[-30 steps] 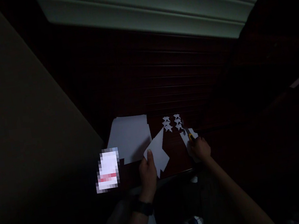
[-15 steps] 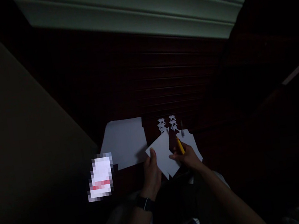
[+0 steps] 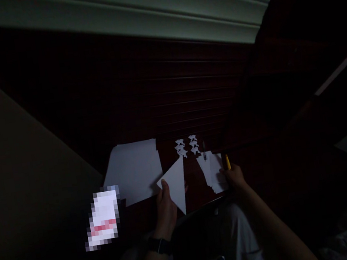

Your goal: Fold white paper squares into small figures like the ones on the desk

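My left hand [image 3: 165, 203] grips a white paper triangle [image 3: 175, 186], thumb on top and fingers underneath. The triangle's tip points away from me, close to the small folded paper shapes [image 3: 181, 148]. To the right, my right hand [image 3: 235, 176] is closed around a yellow-handled cutter [image 3: 228, 162]; its blade cannot be made out. My right fingertips reach the right edge of some white paper pieces [image 3: 217, 171] lying on the dark table. Whether they also pinch a piece is unclear. A slim, clear pen-like item [image 3: 205, 153] lies at the pieces' far edge.
Large white sheets [image 3: 136, 168] lie at the table's left. A second group of small folded paper shapes [image 3: 194, 144] stands in a column beyond the pieces. A bright blurred-out patch [image 3: 103, 216] is at the left front. Pale slatted blinds [image 3: 131, 19] hang above; the scene is dim.
The paper in my left hand now shows as a triangle, its right-hand part gone. My right hand has moved right with the cutter, away from it to the paper pieces. The view has shifted slightly.
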### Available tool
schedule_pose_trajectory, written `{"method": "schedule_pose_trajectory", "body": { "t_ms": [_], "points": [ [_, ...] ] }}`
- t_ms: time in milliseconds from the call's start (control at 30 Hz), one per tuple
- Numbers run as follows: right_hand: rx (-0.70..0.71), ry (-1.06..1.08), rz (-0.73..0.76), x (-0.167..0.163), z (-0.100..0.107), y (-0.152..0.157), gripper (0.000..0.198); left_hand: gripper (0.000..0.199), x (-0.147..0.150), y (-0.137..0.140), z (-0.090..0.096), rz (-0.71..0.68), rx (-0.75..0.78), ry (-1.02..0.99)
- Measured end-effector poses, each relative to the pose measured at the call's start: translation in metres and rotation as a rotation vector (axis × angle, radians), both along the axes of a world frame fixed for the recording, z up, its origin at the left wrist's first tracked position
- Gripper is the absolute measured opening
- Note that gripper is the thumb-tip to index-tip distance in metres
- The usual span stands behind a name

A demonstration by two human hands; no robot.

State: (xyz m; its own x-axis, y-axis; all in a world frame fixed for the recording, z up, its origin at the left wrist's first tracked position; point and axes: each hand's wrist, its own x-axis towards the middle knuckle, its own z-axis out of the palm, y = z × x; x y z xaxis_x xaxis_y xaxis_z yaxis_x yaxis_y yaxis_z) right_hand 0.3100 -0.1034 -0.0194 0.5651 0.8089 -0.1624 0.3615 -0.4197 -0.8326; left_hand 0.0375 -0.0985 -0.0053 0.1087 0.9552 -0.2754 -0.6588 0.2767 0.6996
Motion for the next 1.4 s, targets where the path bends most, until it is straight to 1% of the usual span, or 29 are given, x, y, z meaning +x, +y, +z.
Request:
{"method": "schedule_pose_trajectory", "body": {
  "t_ms": [100,200,400,567,667,800,933,1067,1167,1233,1267,1300,1367,1400],
  "points": [
    [-0.079,-0.095,-0.008,-0.002,-0.008,0.005,0.032,0.039,-0.007,-0.002,-0.004,0.011,-0.017,0.015],
    [-0.147,-0.180,0.029,-0.006,-0.010,0.015,0.034,0.040,-0.012,-0.005,-0.008,-0.009,-0.045,-0.006],
    [-0.253,-0.329,0.148,-0.013,-0.002,0.029,0.033,0.047,-0.018,-0.013,-0.013,-0.050,-0.110,-0.112],
    [-0.271,-0.501,0.151,-0.028,0.005,0.025,0.042,0.052,-0.020,-0.013,-0.012,-0.111,-0.144,-0.191],
    [-0.303,-0.585,0.142,-0.045,0.003,0.020,0.040,0.053,-0.022,-0.012,-0.009,-0.138,-0.158,-0.234],
    [-0.342,-0.672,0.108,-0.067,0.001,0.017,0.036,0.053,-0.024,-0.014,-0.008,-0.131,-0.165,-0.257],
    [-0.347,-0.708,0.095,-0.079,0.003,0.020,0.034,0.052,-0.029,-0.017,-0.009,-0.149,-0.114,-0.293],
    [-0.347,-0.713,0.075,-0.082,0.006,0.021,0.040,0.057,-0.034,-0.017,-0.005,-0.180,-0.116,-0.322],
    [-0.337,-0.716,0.047,-0.086,0.012,0.019,0.045,0.057,-0.036,-0.017,-0.002,-0.192,-0.111,-0.318],
    [-0.294,-0.699,0.049,-0.095,0.019,0.016,0.048,0.056,-0.037,-0.018,-0.001,-0.195,-0.099,-0.301],
    [-0.245,-0.679,0.068,-0.102,0.023,0.015,0.048,0.056,-0.037,-0.018,0.000,-0.195,-0.092,-0.288],
    [-0.098,-0.585,0.127,-0.111,0.028,0.013,0.048,0.055,-0.038,-0.018,0.000,-0.196,-0.085,-0.275],
    [0.201,-0.302,0.356,-0.134,0.037,0.011,0.046,0.054,-0.039,-0.018,0.000,-0.199,-0.073,-0.253],
    [0.293,-0.190,0.471,-0.146,0.041,0.011,0.047,0.054,-0.040,-0.017,0.000,-0.201,-0.070,-0.246]
  ]
}}
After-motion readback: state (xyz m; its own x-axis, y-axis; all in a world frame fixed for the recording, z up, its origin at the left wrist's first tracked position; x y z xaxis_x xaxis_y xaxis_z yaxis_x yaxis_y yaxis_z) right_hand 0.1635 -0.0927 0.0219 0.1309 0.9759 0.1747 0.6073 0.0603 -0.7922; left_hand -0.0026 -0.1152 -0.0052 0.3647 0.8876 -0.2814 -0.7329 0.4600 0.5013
